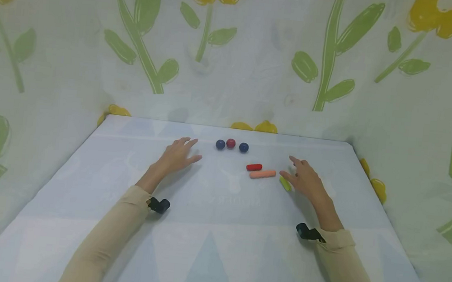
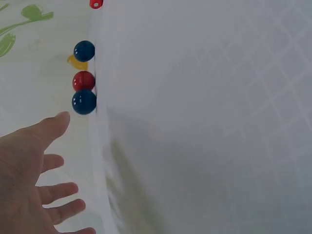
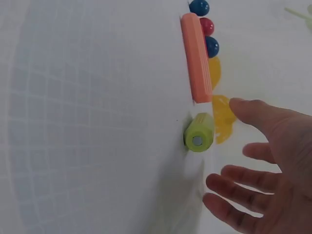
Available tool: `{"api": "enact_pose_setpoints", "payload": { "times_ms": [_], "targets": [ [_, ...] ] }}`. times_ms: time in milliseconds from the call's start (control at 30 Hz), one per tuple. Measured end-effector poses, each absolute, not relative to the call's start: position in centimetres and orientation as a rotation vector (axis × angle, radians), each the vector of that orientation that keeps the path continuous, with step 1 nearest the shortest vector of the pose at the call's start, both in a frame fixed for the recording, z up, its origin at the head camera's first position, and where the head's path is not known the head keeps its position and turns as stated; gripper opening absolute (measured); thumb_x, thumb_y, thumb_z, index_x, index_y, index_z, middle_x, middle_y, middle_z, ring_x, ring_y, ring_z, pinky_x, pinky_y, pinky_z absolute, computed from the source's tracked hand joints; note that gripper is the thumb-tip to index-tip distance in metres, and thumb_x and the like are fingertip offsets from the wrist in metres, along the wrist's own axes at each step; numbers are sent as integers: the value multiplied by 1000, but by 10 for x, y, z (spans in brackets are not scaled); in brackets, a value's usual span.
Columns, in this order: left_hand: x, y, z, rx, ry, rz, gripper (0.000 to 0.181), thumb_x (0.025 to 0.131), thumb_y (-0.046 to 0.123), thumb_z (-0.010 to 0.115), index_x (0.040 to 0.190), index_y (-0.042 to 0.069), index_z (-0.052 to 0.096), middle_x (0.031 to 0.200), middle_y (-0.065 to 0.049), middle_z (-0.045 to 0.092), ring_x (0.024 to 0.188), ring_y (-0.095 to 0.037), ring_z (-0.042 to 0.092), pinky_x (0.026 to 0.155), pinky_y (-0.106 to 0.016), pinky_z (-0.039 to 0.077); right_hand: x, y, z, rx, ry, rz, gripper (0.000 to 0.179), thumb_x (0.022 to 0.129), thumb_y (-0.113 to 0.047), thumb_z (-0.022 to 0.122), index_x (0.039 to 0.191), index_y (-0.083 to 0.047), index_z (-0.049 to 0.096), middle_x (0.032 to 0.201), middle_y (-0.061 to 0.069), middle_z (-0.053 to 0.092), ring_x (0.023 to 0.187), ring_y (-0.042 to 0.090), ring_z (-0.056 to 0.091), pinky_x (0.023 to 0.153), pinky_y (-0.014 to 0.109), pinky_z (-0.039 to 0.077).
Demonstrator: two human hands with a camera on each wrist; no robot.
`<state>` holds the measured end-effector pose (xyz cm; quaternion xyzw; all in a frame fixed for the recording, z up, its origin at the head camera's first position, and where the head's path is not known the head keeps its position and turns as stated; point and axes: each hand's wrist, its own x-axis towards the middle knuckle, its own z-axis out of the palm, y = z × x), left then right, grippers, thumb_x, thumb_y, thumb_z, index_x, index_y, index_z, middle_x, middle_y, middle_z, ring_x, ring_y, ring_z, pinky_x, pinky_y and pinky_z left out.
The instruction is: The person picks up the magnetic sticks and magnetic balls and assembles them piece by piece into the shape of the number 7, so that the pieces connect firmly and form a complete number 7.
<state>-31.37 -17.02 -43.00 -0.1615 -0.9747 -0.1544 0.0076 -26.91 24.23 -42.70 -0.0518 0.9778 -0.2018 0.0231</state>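
My left hand [image 1: 177,156] hovers over the table's left half, fingers spread and holding nothing. To its right, near the back edge, sit two dark blue balls, the nearer one [image 1: 220,144] and the farther one [image 1: 243,147], with a red ball [image 1: 231,143] between them. In the left wrist view, my thumb points toward the nearer blue ball [image 2: 84,102]. My right hand [image 1: 306,179], its fingers loosely extended and grasping nothing, is beside a short yellow-green stick [image 1: 285,184]. A longer salmon ridged stick [image 1: 262,174] and a short red stick [image 1: 254,167] lie farther left.
The pale patterned tabletop [image 1: 218,222] spreads in front of both arms. White cloth walls with printed flowers [image 1: 253,71] enclose its back and sides. A small black camera sits on each wrist, the left one [image 1: 159,206] and the right one [image 1: 308,232].
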Motion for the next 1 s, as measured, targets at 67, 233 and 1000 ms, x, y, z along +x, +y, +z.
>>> {"api": "enact_pose_setpoints", "payload": {
  "times_ms": [67,233,1000],
  "targets": [
    [-318,-167,-429,-504,-3055,-524,69,98,47,53,151,8,35,153,-24,36,141,-43,35,112,-61,32,-268,243,-427,-159,3023,-656,70,96,-43,58,150,-4,34,136,28,48,114,40,57,91,54,52],
    [-328,-161,-429,-498,-3068,-653,66,97,45,56,150,9,38,152,-21,40,142,-39,36,116,-55,31,-265,244,-426,-167,3009,-680,65,95,-38,63,144,0,43,129,25,56,109,37,60,83,46,54],
    [-372,-134,-447,-423,-3014,-1068,52,92,30,69,137,10,53,132,-16,59,122,-31,57,102,-44,49,-260,244,-431,-187,2931,-745,42,89,-27,71,119,2,66,96,15,70,76,19,61,63,28,49]
  ]
}}
